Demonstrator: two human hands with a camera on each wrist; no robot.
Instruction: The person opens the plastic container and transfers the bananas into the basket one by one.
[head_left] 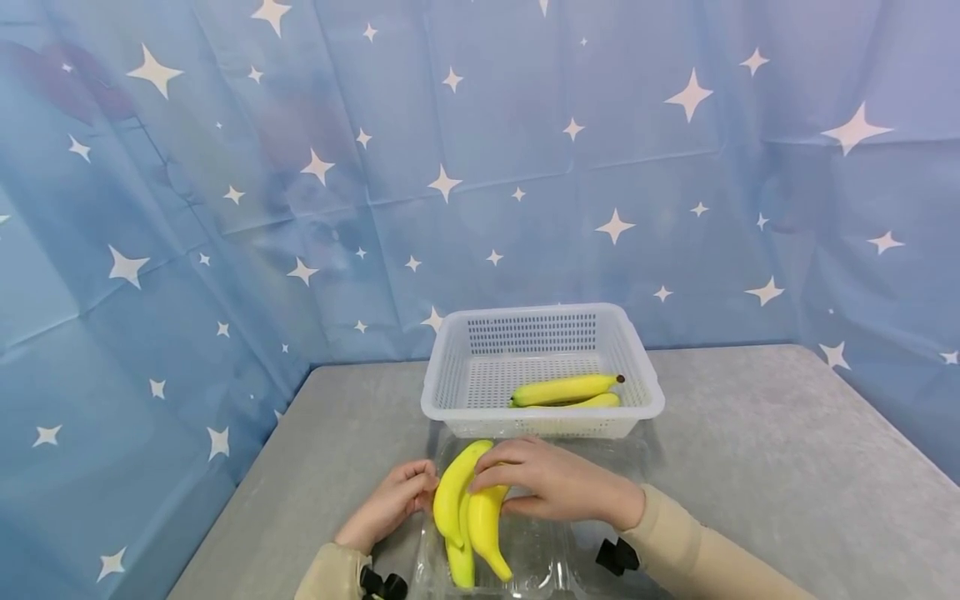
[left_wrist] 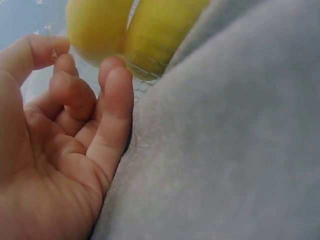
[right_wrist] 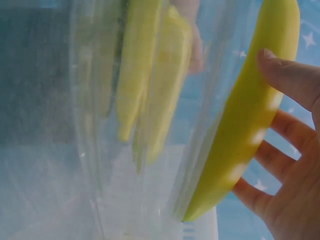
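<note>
My right hand (head_left: 551, 477) grips a yellow banana (head_left: 486, 521) over a clear plastic container (head_left: 536, 554). In the right wrist view the thumb lies on one side of that banana and the fingers on the other. Two more bananas, the outer one (head_left: 452, 492) and one partly covered below it (head_left: 461, 565), lie along the container's left side. My left hand (head_left: 397, 500) is at that left side, thumb and a fingertip pinching the container's thin clear edge (left_wrist: 53, 46). Its other fingers are loosely bent, just below the yellow bananas in the left wrist view.
Behind the container stands a white perforated basket (head_left: 543, 414) with two bananas (head_left: 566, 389) in it. Both are on a grey table (head_left: 750, 450). A blue star-patterned cloth (head_left: 510, 125) hangs around the back and left.
</note>
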